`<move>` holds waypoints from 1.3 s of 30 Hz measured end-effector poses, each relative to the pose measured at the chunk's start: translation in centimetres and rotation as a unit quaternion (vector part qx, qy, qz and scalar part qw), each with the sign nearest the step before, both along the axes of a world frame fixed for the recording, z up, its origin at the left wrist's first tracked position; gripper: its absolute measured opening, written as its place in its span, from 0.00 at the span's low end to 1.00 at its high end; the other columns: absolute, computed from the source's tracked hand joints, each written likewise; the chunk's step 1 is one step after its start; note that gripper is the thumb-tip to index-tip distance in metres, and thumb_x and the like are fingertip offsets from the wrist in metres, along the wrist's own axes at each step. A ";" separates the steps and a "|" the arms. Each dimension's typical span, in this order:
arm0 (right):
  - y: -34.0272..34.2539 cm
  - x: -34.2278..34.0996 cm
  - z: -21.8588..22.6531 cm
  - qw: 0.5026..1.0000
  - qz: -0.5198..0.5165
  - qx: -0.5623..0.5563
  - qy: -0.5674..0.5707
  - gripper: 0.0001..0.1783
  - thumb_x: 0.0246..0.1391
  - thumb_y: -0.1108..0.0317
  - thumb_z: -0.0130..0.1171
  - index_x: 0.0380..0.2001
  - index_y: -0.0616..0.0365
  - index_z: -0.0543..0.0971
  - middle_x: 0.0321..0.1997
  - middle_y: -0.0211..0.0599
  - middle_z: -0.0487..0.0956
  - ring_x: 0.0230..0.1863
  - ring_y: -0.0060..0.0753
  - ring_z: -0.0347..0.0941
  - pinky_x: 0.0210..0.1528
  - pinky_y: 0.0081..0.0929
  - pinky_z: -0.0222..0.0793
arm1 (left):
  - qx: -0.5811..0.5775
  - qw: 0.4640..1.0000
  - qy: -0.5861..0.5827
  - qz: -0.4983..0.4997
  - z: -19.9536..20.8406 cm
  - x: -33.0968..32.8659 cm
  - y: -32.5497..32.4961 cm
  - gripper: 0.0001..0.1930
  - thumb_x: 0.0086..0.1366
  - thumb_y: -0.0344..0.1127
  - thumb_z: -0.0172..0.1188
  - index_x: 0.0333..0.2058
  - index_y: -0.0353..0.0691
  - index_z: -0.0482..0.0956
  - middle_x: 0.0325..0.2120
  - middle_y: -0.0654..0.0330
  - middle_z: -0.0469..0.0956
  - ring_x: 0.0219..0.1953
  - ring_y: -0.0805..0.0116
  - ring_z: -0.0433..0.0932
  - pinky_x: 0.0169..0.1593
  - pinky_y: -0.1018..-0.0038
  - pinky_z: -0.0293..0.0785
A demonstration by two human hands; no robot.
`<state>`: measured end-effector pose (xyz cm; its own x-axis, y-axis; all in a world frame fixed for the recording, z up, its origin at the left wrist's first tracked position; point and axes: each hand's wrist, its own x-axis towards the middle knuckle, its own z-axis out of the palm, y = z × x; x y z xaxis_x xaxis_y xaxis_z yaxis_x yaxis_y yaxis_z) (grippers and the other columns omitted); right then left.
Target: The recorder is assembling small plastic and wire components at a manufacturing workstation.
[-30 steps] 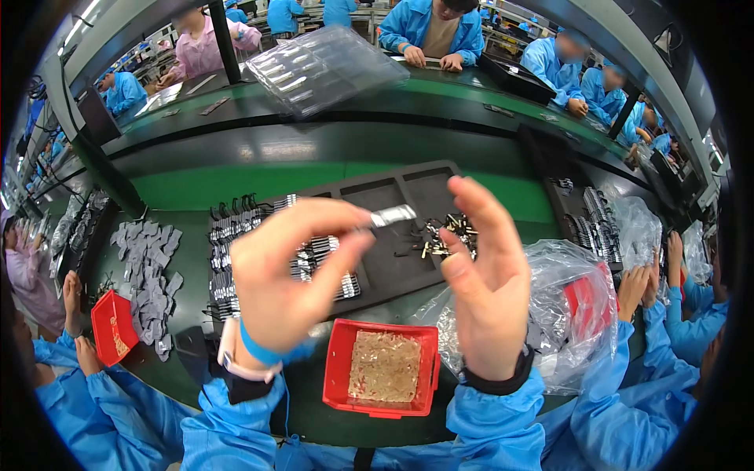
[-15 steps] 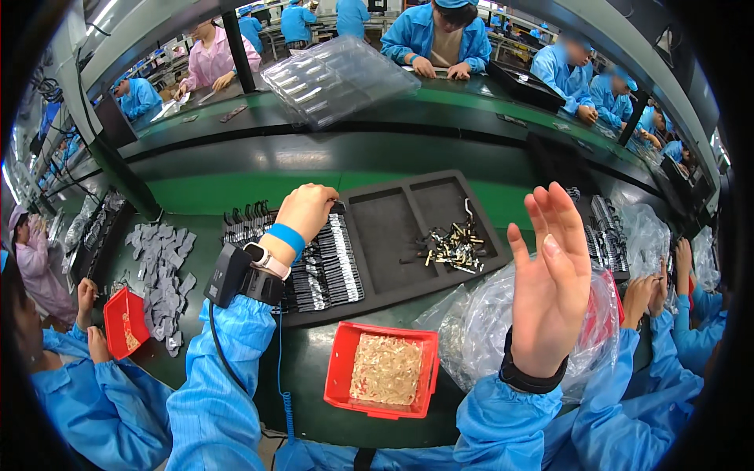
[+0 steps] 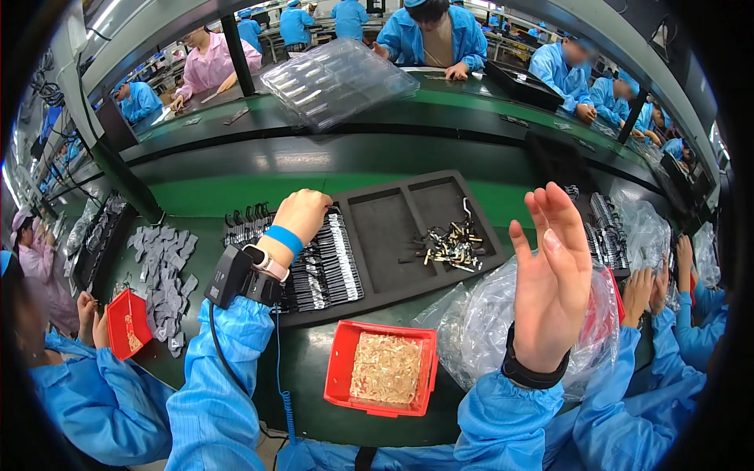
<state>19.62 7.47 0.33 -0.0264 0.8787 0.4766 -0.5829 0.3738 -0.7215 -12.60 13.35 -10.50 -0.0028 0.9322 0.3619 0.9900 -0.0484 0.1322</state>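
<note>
My left hand [image 3: 305, 212] is over the upper end of a row of thin black-and-silver strip parts [image 3: 318, 267], packed side by side in a black foam tray [image 3: 385, 235]. Its fingers are curled, with the tips turned away, so anything between them is hidden. My right hand [image 3: 552, 290] is raised with palm showing and fingers stretched, holding nothing, above a clear plastic bag [image 3: 487, 330]. Small black and brass-coloured parts [image 3: 454, 245] lie loose in the tray's right compartment. Nearer me stands a red bin [image 3: 339, 369] containing many small pale yellowish pieces [image 3: 389, 367].
Grey flat pieces [image 3: 163, 267] are heaped at left, beside another red bin [image 3: 126, 323] near a co-worker's hands. More strip parts [image 3: 605, 231] lie at right, near other people's hands. A clear plastic tray [image 3: 334, 82] rests on the far ledge. A coiled blue cord [image 3: 287, 412] hangs near my left arm.
My left hand has shifted down slightly, its fingertips tucking out of sight. My right hand stays raised. Across the bench, a co-worker's hands have moved apart.
</note>
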 end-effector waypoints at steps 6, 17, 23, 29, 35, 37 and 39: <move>0.1 -0.1 0.0 1.000 0.006 -0.002 -0.006 0.24 0.51 0.75 0.51 0.53 0.68 0.67 0.56 0.44 0.69 0.60 0.33 0.61 0.57 0.33 0.57 | -0.011 0.999 -0.052 -0.004 -0.4 0.1 -0.1 0.07 0.54 0.29 0.57 0.31 0.37 0.82 0.28 0.49 0.79 0.32 0.52 0.78 0.41 0.65 0.74; 0.5 0.0 -0.2 1.000 0.003 -0.007 -0.017 0.21 0.51 0.75 0.50 0.51 0.68 0.69 0.54 0.43 0.70 0.59 0.32 0.62 0.57 0.32 0.58 | -0.033 0.999 -0.043 0.000 -0.1 0.6 0.5 0.07 0.54 0.29 0.57 0.31 0.38 0.83 0.28 0.49 0.79 0.32 0.51 0.78 0.41 0.65 0.74; 0.5 0.0 -0.1 1.000 0.010 -0.006 -0.014 0.21 0.51 0.75 0.51 0.51 0.68 0.69 0.53 0.43 0.71 0.58 0.32 0.62 0.57 0.32 0.58 | -0.066 0.997 -0.045 0.003 0.0 0.4 0.1 0.08 0.54 0.29 0.56 0.32 0.37 0.82 0.29 0.49 0.79 0.33 0.51 0.78 0.42 0.64 0.74; 0.7 0.2 -0.1 1.000 0.002 -0.009 -0.019 0.20 0.52 0.75 0.51 0.50 0.68 0.70 0.52 0.44 0.71 0.57 0.31 0.63 0.56 0.31 0.58 | -0.014 0.998 -0.051 -0.028 0.2 0.7 -0.4 0.09 0.56 0.30 0.55 0.35 0.37 0.81 0.31 0.48 0.79 0.34 0.50 0.78 0.43 0.64 0.73; 0.7 0.4 -0.1 1.000 -0.001 -0.010 -0.020 0.20 0.52 0.74 0.51 0.49 0.68 0.71 0.51 0.43 0.72 0.56 0.31 0.64 0.56 0.30 0.58 | -0.042 0.995 -0.083 -0.042 0.0 0.3 -0.3 0.09 0.56 0.28 0.55 0.35 0.35 0.81 0.31 0.47 0.79 0.34 0.50 0.78 0.43 0.65 0.73; 0.7 0.3 -0.2 1.000 -0.001 -0.010 -0.018 0.19 0.52 0.74 0.51 0.49 0.68 0.71 0.51 0.43 0.72 0.56 0.31 0.64 0.56 0.30 0.59 | -0.034 0.994 -0.095 -0.051 -0.8 0.0 0.1 0.09 0.56 0.28 0.55 0.35 0.35 0.80 0.31 0.47 0.79 0.34 0.50 0.78 0.43 0.65 0.73; 0.8 0.4 -0.2 1.000 0.001 -0.009 -0.017 0.19 0.52 0.74 0.51 0.48 0.67 0.71 0.50 0.43 0.72 0.55 0.30 0.65 0.55 0.30 0.59 | -0.035 0.992 -0.104 -0.058 -1.0 -0.2 0.1 0.09 0.56 0.28 0.55 0.35 0.34 0.80 0.31 0.47 0.79 0.34 0.50 0.78 0.42 0.66 0.73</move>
